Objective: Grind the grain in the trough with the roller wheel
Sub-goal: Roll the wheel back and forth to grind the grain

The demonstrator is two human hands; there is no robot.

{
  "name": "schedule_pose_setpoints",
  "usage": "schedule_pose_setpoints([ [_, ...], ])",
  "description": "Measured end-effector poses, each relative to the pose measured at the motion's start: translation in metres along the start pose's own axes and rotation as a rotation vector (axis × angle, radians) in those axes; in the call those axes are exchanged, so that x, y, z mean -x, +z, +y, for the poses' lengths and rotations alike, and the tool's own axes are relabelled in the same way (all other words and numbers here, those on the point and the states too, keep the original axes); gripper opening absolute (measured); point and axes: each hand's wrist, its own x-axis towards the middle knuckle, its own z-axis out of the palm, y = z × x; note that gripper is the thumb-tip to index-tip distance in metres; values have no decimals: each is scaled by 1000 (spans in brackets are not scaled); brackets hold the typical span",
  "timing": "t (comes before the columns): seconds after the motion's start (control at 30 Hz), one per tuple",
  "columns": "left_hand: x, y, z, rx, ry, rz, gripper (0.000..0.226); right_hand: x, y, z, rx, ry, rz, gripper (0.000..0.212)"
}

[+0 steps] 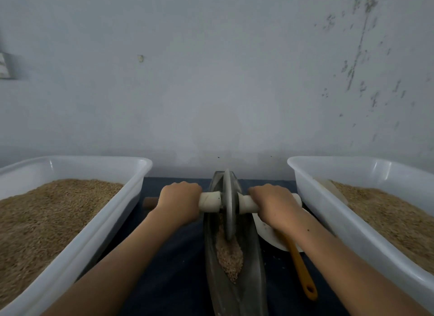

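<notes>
Down the middle of the frame runs the trough (pixel 234 268), a long dark boat-shaped channel on the dark bench (pixel 173 257), and the roller wheel (pixel 229 203) stands upright in it on its thin edge, toward the upper end. Left hand (pixel 179 201) is wrapped over the white-wrapped axle handle (pixel 210 201) left of the disc; right hand (pixel 273 205) does the same on the other side. Fingers of both hands are curled tight round the handle, knuckles up, arms nearly straight and reaching forward.

Grain (pixel 229 257) lies heaped in the channel below the wheel in the frame, on the person's side, with the disc's lower edge just meeting the top of that pile. Looks like mid-stroke, and plenty of coarse kernels still show, so I'd judge the grinding far from finished.

To do this well: keep the two hands level so the disc stays vertical and tracks the groove. Draw it back through the full heap, press down evenly, and don't overshoot the pointed lower end, where grain could spill.

Either side sit two white tubs of grain, left tub (pixel 131 198) and right tub (pixel 305 188). A white plate (pixel 265 231) with an orange-handled utensil (pixel 303 273) lies right of the trough, under the right forearm. Watch that elbow.
</notes>
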Motion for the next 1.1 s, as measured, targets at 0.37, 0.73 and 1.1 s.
schedule_pose_setpoints([
  [0.37,3,-14,-1,7,27,-274,40,9,-8,4,-30,-63,-90,30],
  [0.73,-1,-1,-2,-13,7,-9,29,-2,2,0,-9,11,41,32],
  [1.1,2,-14,-3,51,46,-290,40,7,-4,5,-9,-81,-23,29],
])
